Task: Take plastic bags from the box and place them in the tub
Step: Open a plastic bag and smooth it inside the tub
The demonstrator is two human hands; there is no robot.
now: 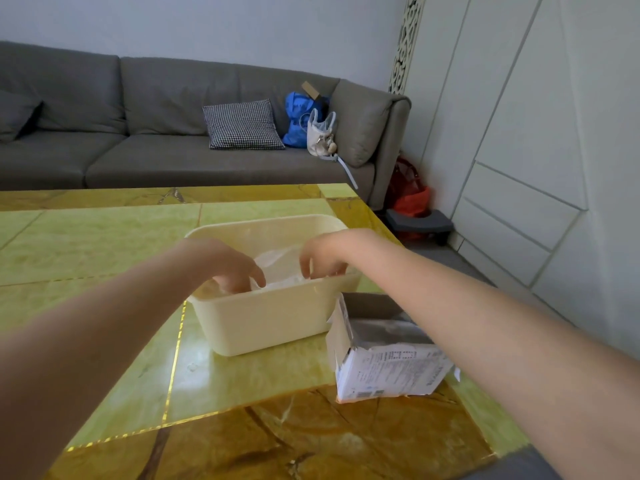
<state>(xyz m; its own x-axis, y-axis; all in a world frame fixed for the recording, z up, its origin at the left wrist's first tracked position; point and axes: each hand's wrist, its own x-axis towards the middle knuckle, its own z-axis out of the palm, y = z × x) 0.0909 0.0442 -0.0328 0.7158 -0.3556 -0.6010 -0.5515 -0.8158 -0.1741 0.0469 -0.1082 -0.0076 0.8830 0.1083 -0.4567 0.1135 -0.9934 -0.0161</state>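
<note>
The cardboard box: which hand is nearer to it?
Right. The right hand is over the tub's rim just beyond the cardboard box; the left hand reaches into the tub's far-left side.

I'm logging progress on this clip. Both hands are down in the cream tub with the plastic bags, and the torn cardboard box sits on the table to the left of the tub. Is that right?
Not quite. The head view shows the torn cardboard box to the right of the cream tub, under the right forearm. The rest holds: the left hand and right hand reach into the tub at the plastic bags.

Grey sofa (checked cushion) against pale wall.
</note>
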